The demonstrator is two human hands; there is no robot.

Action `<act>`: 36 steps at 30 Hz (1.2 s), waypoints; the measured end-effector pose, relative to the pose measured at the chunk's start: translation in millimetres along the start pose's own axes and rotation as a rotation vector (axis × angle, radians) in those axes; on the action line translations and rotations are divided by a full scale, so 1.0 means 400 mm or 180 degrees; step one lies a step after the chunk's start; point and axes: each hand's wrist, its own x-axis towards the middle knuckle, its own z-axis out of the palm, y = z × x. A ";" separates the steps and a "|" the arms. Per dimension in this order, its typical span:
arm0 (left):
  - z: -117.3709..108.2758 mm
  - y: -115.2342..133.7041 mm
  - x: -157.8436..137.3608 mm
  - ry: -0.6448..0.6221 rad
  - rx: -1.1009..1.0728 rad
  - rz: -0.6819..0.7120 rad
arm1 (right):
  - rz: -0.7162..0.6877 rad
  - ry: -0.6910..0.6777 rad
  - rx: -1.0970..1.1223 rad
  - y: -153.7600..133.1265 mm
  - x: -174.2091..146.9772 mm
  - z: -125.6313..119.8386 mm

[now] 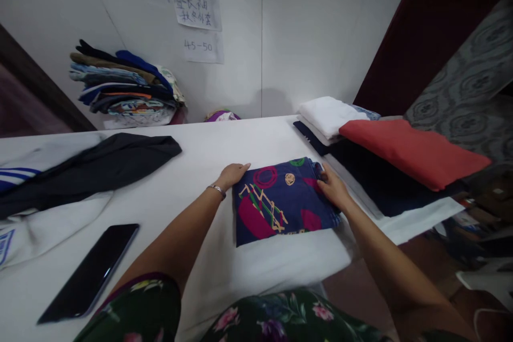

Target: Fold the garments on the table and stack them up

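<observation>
A navy garment (294, 200) with a red, green and cream print lies folded into a rectangle on the white table (196, 171). My left hand (232, 175) grips its upper left corner, fingers together along the edge. At the opposite side my right hand (333, 188) is closed on the right edge, thumb and fingers around the folded layers. The undersides of both grips are hidden by the cloth and hands.
Folded clothes are piled at the right, with a coral garment (412, 149) and a white one (331, 116) on top. A phone (90, 272) and loose clothes, including a dark garment (132, 160), lie left. Another clothes stack (128, 85) stands behind.
</observation>
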 end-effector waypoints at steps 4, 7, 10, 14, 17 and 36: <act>-0.014 -0.015 0.000 -0.0159 -0.0353 0.0003 | -0.1470 -0.0231 -0.1341 -0.034 -0.150 0.070; -0.001 -0.017 0.000 -0.0084 -0.0597 -0.0086 | -0.2270 -0.1752 -0.1501 -0.036 -0.268 0.159; 0.017 -0.013 0.002 0.0069 -0.0884 -0.0168 | -0.2837 -0.2085 -0.2127 -0.031 -0.322 0.236; 0.025 -0.002 0.001 0.0245 -0.1240 -0.0215 | -0.2956 -0.1905 -0.3067 -0.001 -0.305 0.295; 0.027 0.004 0.000 0.0372 -0.1382 -0.0209 | -0.2916 -0.1922 -0.3419 0.031 -0.283 0.315; 0.015 0.090 0.054 -0.0325 -0.0117 0.0392 | -0.2866 -0.1783 -0.3340 0.006 -0.280 0.260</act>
